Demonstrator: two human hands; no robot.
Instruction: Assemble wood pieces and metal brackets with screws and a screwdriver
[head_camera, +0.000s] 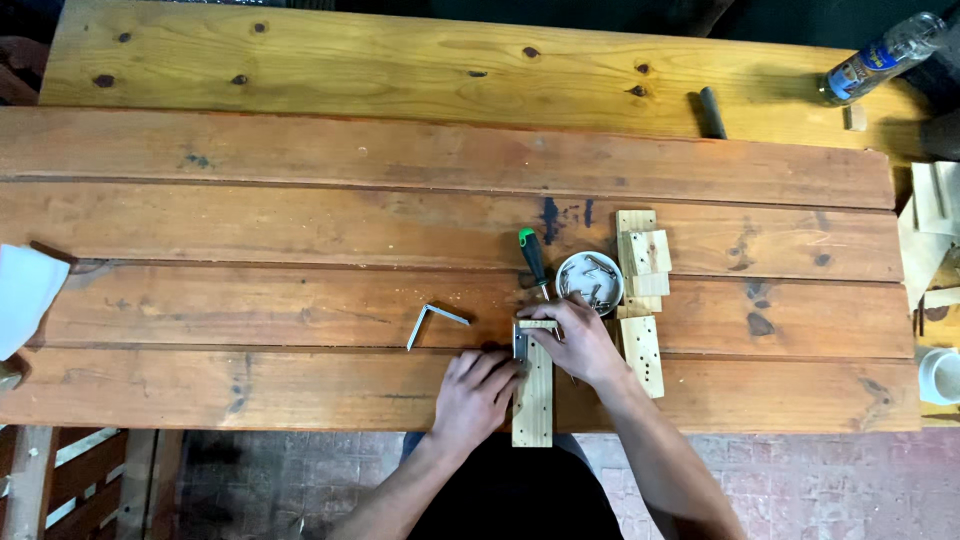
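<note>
Wooden strip (533, 395) long axis 12–6 o'clock; left hand (473, 392) flat at 9, right hand (577, 338) pinching top at 1.

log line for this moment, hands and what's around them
left hand: pressing wood strip | right hand: at strip's top end by metal bracket | nearby: screwdriver, bowl of screws, loose bracket

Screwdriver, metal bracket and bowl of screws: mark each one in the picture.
Screwdriver (532, 258), head view, on its green-and-black handle.
Metal bracket (428, 318), head view, near its bend.
Bowl of screws (575, 266), head view, on its white rim.
</note>
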